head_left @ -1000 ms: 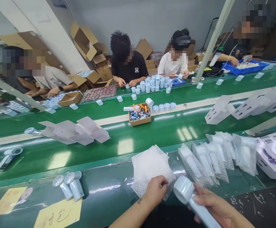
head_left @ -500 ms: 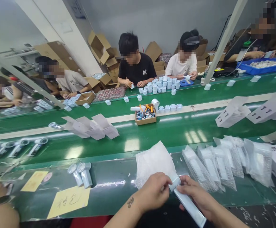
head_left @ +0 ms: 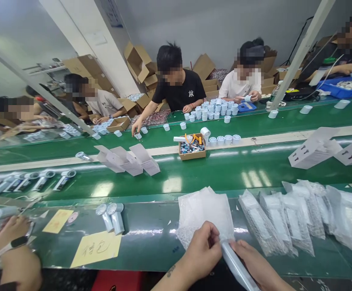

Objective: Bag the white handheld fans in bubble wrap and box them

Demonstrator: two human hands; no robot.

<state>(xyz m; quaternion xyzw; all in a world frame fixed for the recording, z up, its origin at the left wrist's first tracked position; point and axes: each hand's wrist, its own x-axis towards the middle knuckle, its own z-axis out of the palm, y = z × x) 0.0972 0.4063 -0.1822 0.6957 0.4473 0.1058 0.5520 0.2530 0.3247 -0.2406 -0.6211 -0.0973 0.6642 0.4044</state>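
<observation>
My right hand (head_left: 250, 258) is wrapped round the handle of a light-blue hair dryer (head_left: 237, 264), which slants down toward me at the table's near edge. Its far end is hidden by my left hand (head_left: 202, 248) and the bag. Bent fingers of my left hand pinch at the near edge of a translucent bubble-wrap bag (head_left: 206, 208) lying flat on the bench. To the right, several bagged hair dryers (head_left: 262, 222) lie side by side. Two unwrapped hair dryers (head_left: 116, 218) rest to the left.
Yellow paper (head_left: 95, 248) lies left on the bench. A co-worker's hand (head_left: 11, 234) wearing a watch is at far left. Beyond run green conveyor belts (head_left: 170, 173) with white boxes (head_left: 145, 159), a parts carton (head_left: 192, 154) and light-blue cups (head_left: 221, 140). Several people sit opposite.
The hair dryer's head end, visible between my hands before, is now hidden at the bag's near edge. Across the belt, the person in black has reached out to a cup. The view has shifted.
</observation>
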